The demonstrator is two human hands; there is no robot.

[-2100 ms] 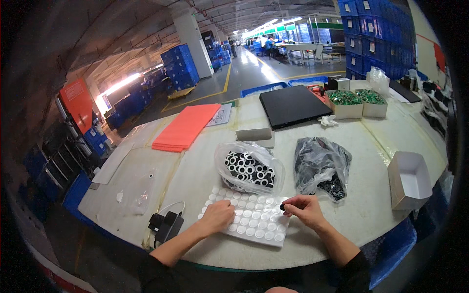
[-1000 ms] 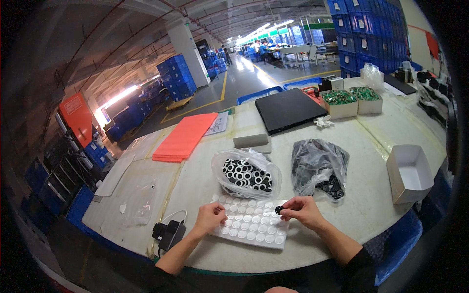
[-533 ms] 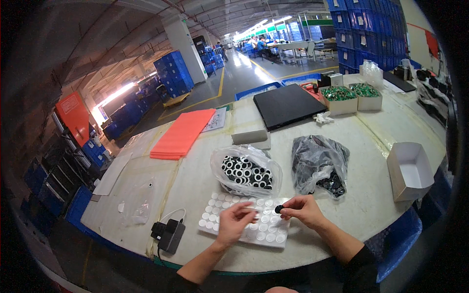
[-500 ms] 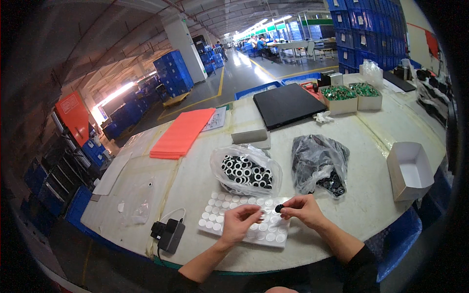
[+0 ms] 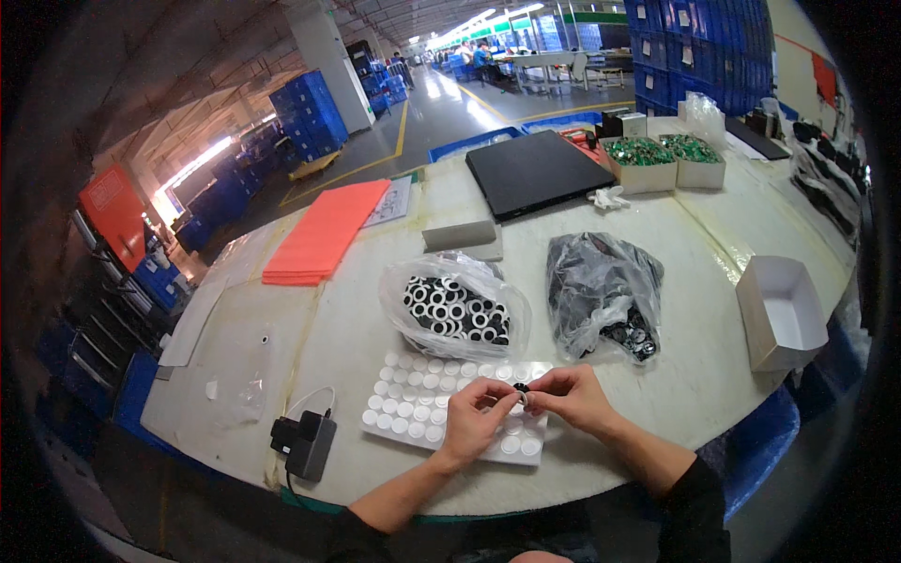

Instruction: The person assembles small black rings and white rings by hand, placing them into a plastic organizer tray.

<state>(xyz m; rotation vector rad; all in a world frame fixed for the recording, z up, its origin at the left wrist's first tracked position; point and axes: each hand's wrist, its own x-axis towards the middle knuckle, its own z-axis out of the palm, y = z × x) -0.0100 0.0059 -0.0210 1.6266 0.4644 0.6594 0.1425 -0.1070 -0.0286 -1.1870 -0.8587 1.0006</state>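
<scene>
Above the white tray (image 5: 375, 423) with rows of round white discs (image 5: 416, 430), my two hands meet fingertip to fingertip. A small black round part (image 5: 522, 387) is pinched in my right hand (image 5: 574, 398). My left hand (image 5: 474, 418) pinches what looks like a pale ring (image 5: 521, 398), pressed against the black part; fingers partly hide both. Just behind the tray lies an open clear bag (image 5: 516, 330) of black-and-white rings (image 5: 455, 311). Right of it sits a bag (image 5: 587, 272) holding shiny black round parts (image 5: 640, 343).
At the right stands an open white box (image 5: 781, 319). Further back are a black flat case (image 5: 537, 174), boxes of green circuit boards (image 5: 640, 153) and orange sheets (image 5: 324, 230). A black power adapter (image 5: 308, 444) with a cable lies left of the tray.
My hands have come together, bringing the black part against the piece in my left fingers. The whole view has shifted slightly, so the table things appear higher and further left.
</scene>
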